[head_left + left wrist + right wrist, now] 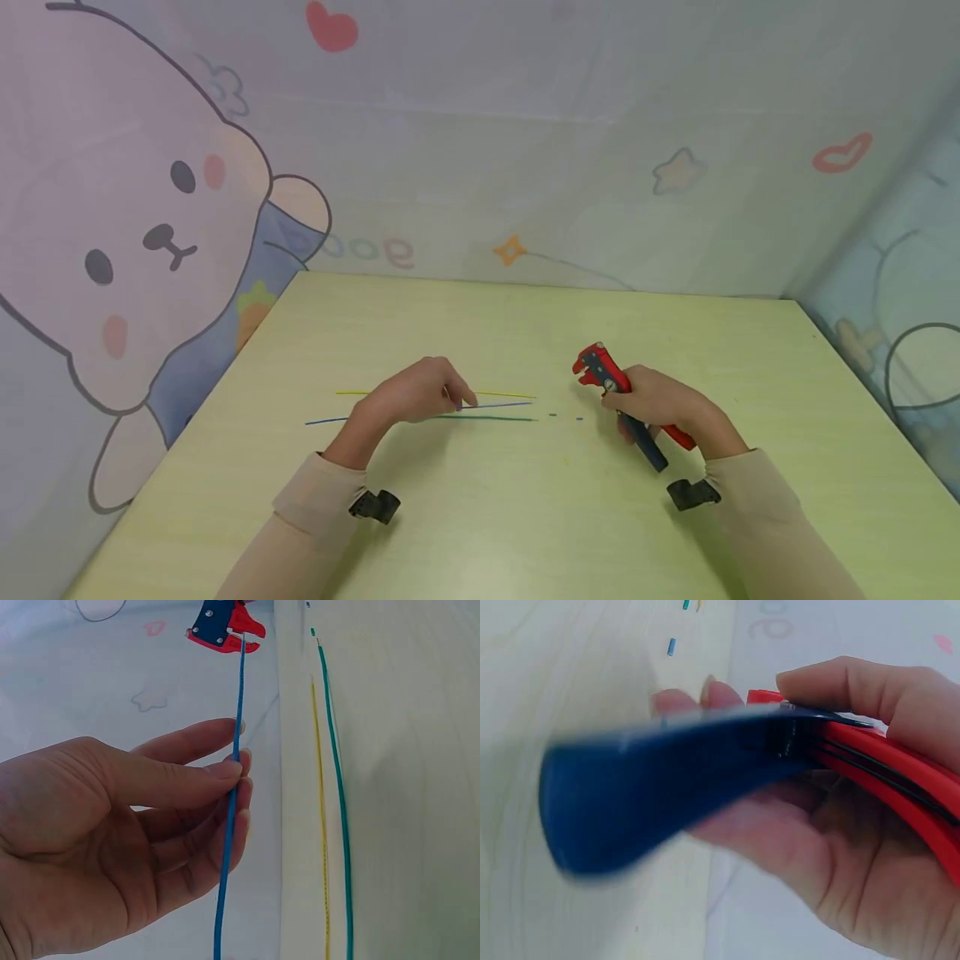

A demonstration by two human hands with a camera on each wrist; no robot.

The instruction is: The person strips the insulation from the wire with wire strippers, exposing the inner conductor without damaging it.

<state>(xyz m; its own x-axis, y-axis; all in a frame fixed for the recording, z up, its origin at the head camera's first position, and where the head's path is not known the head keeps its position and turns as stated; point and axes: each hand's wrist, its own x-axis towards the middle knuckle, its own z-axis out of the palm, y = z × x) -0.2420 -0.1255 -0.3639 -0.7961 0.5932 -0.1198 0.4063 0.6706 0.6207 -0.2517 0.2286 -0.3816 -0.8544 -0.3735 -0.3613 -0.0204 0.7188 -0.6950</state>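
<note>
My left hand [420, 390] pinches a thin blue wire [225, 877] between thumb and fingers, with the wire's tip pointing right. My right hand [660, 398] grips red and dark-blue wire strippers [617, 377] by their handles, jaws turned toward the upper left. In the head view the blue wire's tip stands apart from the jaws. A yellow wire [502, 394] lies on the table beyond the left hand. Nearer lies a green wire [487, 417], partly hidden by that hand; its right end shows a short bare tip in the left wrist view.
On the pale wooden table [480, 517] lie a small green insulation piece [552, 414], a blue insulation piece [580, 418] and a tiny yellow bit [566, 461]. A printed cloth [480, 167] hangs behind the table's back edge.
</note>
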